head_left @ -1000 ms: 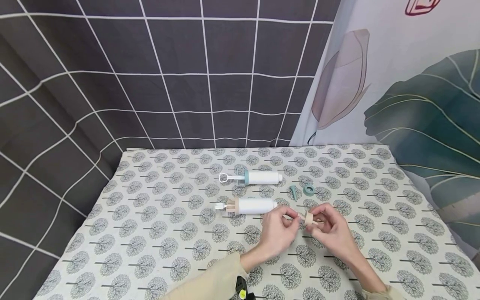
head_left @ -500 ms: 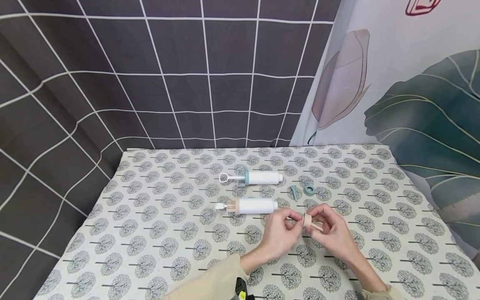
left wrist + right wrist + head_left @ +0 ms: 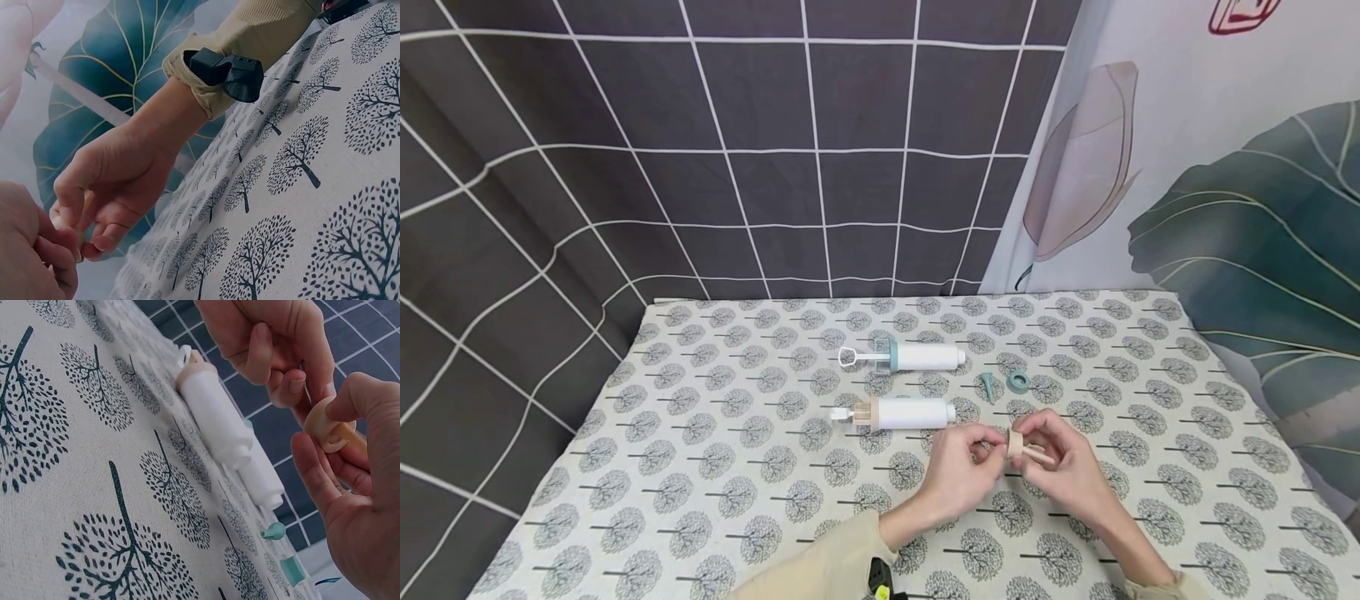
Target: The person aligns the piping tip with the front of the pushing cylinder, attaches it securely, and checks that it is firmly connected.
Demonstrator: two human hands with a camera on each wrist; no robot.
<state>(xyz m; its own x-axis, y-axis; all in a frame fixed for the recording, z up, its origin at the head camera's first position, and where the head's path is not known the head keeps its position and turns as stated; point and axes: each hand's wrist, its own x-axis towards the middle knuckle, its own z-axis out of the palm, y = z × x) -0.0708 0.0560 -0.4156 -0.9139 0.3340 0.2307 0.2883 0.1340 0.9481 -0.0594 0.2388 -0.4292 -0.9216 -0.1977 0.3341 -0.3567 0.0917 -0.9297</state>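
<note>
2 hands [image 3: 281,337] [image 3: 369,515] hold a beige ring [image 3: 320,426] (2 white cylinders [image 3: 215,419] [image 3: 261,478] lie nearby).

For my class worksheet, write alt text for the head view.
A right hand holds a beige ring with a beige rod sticking out; a left hand pinches at its other side, above patterned cloth. Farther back lie teal-collared and beige-collared white cylinders, plus a teal ring and teal peg to their right.

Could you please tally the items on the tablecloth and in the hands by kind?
Tubes: 2 (teal-collared white tube, beige-collared white tube)
Rings: 2 (teal ring, beige ring)
Slender pieces: 2 (teal nozzle, beige rod)
Total: 6
</note>
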